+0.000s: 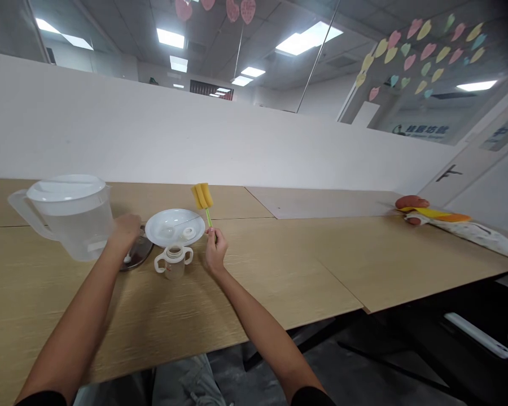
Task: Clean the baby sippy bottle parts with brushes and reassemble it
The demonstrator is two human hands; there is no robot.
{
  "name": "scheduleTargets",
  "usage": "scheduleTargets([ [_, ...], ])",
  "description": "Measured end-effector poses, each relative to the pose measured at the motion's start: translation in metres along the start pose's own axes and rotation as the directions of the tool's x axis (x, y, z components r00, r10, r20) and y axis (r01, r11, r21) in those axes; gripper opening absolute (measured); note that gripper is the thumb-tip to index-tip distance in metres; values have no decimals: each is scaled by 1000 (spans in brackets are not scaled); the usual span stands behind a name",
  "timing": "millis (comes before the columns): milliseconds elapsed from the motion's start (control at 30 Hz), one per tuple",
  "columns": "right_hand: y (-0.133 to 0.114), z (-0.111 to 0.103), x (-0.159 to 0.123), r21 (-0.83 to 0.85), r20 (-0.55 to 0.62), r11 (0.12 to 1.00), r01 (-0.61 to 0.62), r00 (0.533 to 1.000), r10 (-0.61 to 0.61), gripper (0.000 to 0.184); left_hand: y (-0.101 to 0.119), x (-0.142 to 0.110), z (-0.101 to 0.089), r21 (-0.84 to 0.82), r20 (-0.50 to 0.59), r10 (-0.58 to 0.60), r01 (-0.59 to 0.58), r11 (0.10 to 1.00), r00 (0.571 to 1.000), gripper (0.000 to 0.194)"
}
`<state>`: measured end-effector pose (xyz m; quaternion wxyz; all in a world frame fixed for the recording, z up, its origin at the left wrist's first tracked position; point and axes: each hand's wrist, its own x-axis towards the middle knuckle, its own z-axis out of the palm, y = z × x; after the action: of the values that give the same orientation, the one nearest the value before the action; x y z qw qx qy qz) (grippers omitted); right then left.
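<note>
My right hand [217,248] is closed round the green handle of a bottle brush, its yellow sponge head [202,195] pointing up. My left hand [127,230] is between a clear plastic pitcher [78,225] and a white bowl [156,239], over a dark round lid or plate [140,255]; its fingers are hidden and blurred. Inside the bowl lie a small white ring-shaped part [188,233] and a thin straw-like piece. Just in front of the bowl stands a two-handled baby bottle [174,264], without a cap, its neck facing up.
The pitcher holds water and has a white lid. At the far right end of the wooden table [271,282] lie a brown plush-like object [412,202] and a yellow and white cloth [474,231]. A white wall runs along the back edge. Dark chairs stand below the table at right.
</note>
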<state>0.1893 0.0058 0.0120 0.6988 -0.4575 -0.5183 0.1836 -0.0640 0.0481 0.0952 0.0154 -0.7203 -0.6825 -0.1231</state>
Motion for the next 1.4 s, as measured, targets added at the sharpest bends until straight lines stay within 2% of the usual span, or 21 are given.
scheduleTargets([
  [100,1,0,0,15,9,1000,9,1000,-9,43,22,-6,-8,105,27,-10,7,994,1000,34],
  [267,2,0,0,12,17,1000,6,1000,-6,44,60,-12,-2,108,28,225,-227,968,974,42],
  [400,1,0,0,-10,21,1000,4,1000,-4,44,63,-9,13,80,77,301,-307,948,951,50],
  [500,1,1,0,-16,34,1000,13,999,-12,45,58,-7,22,79,142,277,-290,954,950,54],
  [600,2,2,0,-14,39,1000,18,999,-17,45,56,-6,25,92,161,252,-269,959,954,59],
  [733,4,2,0,-3,37,1000,25,999,-25,44,54,-4,13,84,102,231,-240,967,968,52],
  [800,5,2,1,5,35,1000,27,999,-27,43,53,-4,0,-39,-17,207,-208,977,978,51],
  [833,6,2,1,7,33,1000,30,999,-31,43,53,-5,-8,-174,-112,173,-191,966,979,54],
  [867,7,3,1,4,31,999,35,999,-35,43,55,-6,-16,-351,-210,117,-186,918,971,57],
  [933,7,3,-1,-11,40,999,53,998,-52,43,61,-11,-31,-680,-336,-31,-220,699,941,62],
  [1000,6,3,-3,-35,68,995,90,994,-87,42,71,-18,-44,-845,-354,-91,-277,456,931,63],
  [1067,4,2,-6,-66,92,988,137,987,-131,41,82,-26,-51,-897,-345,-95,-298,327,934,60],
  [1200,0,-2,-9,-140,137,962,233,967,-214,41,95,-33,-52,-914,-357,-142,-313,260,923,56],
  [1400,-1,-4,-7,-206,165,928,312,945,-281,41,96,-29,-45,-933,-355,-261,-321,164,898,53],
])
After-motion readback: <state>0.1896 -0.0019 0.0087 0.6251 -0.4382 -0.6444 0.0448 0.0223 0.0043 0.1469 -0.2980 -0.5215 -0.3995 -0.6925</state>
